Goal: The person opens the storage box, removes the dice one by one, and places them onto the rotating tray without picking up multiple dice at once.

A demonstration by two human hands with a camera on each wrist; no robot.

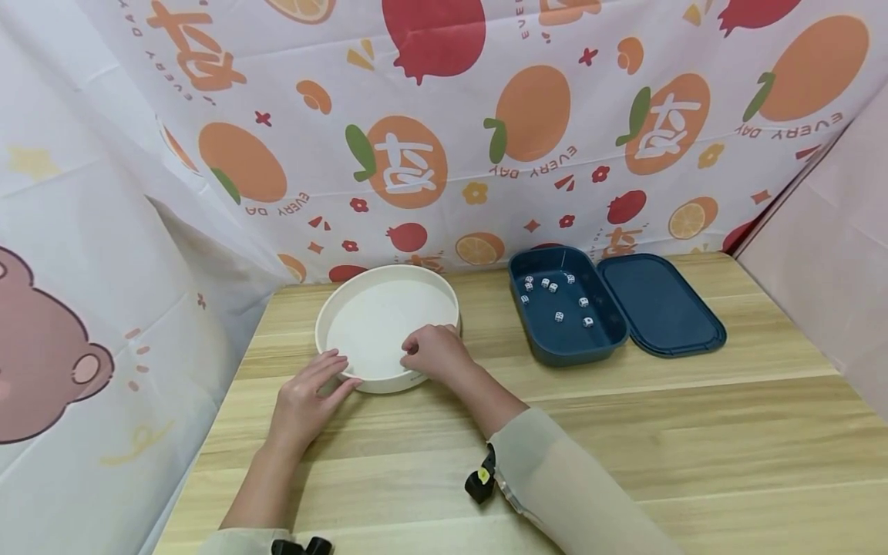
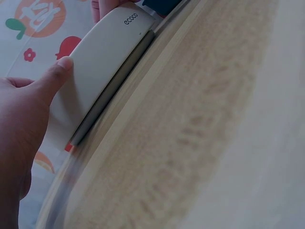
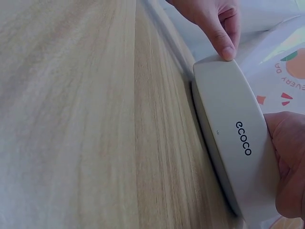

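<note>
A round cream tray (image 1: 385, 308) with a low wall lies on the table. My left hand (image 1: 305, 401) holds the tray's near left rim. The thumb presses the outer wall and the fingers reach over the inside, as the left wrist view (image 2: 28, 109) also shows. Over the tray's near right side is my right hand (image 1: 437, 354), fingers curled, close to the inner floor. Whether anything lies between those fingertips is hidden. In the right wrist view the hand (image 3: 290, 162) bends over the wall marked "ecoco" (image 3: 233, 129).
Right of the tray stands a dark blue box (image 1: 579, 358) with several small white dice (image 1: 559, 317) scattered inside. Its blue lid (image 1: 666, 308) lies flat beside it. A fruit-print cloth (image 1: 465, 108) hangs behind the wooden table (image 1: 388, 478).
</note>
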